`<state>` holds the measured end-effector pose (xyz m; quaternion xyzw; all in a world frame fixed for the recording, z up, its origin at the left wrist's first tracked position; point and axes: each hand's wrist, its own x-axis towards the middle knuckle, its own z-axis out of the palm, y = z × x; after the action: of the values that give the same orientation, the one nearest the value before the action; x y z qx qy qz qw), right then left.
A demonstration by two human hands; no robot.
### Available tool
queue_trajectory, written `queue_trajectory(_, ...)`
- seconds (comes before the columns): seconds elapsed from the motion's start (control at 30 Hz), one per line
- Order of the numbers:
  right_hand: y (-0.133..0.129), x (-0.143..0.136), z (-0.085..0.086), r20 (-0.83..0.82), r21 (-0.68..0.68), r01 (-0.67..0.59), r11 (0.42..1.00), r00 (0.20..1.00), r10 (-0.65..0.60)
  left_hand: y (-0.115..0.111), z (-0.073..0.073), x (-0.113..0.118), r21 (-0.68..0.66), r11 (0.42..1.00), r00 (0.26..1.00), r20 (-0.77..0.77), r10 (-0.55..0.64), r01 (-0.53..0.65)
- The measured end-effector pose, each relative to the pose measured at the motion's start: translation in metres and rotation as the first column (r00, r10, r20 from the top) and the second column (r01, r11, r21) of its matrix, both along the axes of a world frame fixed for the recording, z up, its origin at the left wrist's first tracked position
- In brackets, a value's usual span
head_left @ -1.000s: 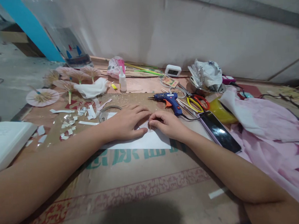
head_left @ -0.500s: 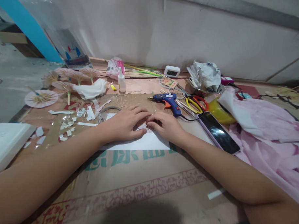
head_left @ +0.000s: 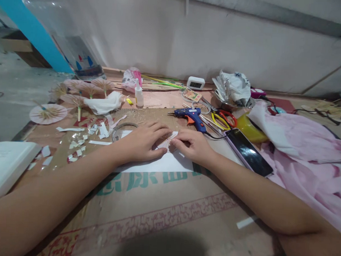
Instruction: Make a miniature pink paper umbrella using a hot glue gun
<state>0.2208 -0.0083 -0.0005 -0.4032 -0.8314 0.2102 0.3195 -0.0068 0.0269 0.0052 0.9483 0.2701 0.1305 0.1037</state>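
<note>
My left hand [head_left: 147, 142] lies palm down over a white paper sheet [head_left: 158, 164], its fingers stretched out and its thumb apart. Facing it, my right hand [head_left: 192, 145] has thumb and index finger pinched together. What sits in that pinch is too small to make out. In the gap between the hands, a small piece with thin spoke-like lines [head_left: 165, 139] shows on the paper, mostly covered by my left hand. Behind my left hand rests a roll of clear tape [head_left: 124, 129], and a blue glue gun [head_left: 191, 115] lies beyond my right hand.
Small paper umbrellas [head_left: 48, 113] and cut white scraps [head_left: 103, 130] lie at left, near a white box-like object [head_left: 12, 167]. A glue bottle [head_left: 139, 94] stands behind. Scissors [head_left: 228, 119], a phone [head_left: 249, 152] and pink cloth [head_left: 304, 136] lie at right.
My right hand has shifted slightly right, away from my left fingertips, so more of the spoked piece shows between them. My left hand has stayed nearly in place.
</note>
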Motion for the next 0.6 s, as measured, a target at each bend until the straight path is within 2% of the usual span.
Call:
queue_trajectory(0.3, 0.0011, -0.0008, -0.0067, 0.054, 0.054, -0.029, 0.998, 0.998, 0.026, 0.0004, -0.0034, -0.0007, 0.024, 1.0, 1.0, 0.01, -0.002, 0.001)
queue_trajectory(0.6, 0.0008, -0.0021, -0.0016, 0.047, -0.033, -0.015, 0.999, 0.999, 0.017, 0.0008, -0.0027, -0.0002, 0.009, 1.0, 1.0, 0.012, -0.004, 0.004)
